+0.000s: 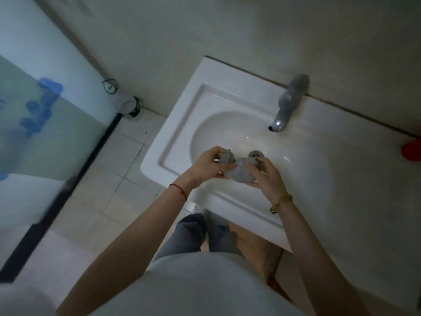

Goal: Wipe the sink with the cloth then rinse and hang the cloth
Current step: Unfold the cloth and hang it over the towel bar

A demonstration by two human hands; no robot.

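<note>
A white sink (182,124) is set against the wall, with a grey tap (289,103) over the basin and a metal drain (256,153) at the bottom. No water runs from the tap. A bunched grey cloth (239,171) is held over the near side of the basin between both hands. My left hand (205,165) grips its left end, with a tuft sticking up above the fingers. My right hand (267,175) grips its right end, close to the drain. The cloth looks twisted into a tight wad.
A red object (412,150) sits on the counter at the far right edge. On the floor in the left corner stands a small white pot (131,109). A frosted glass partition (45,133) with blue marks fills the left side. A wooden cabinet (257,247) is below the sink.
</note>
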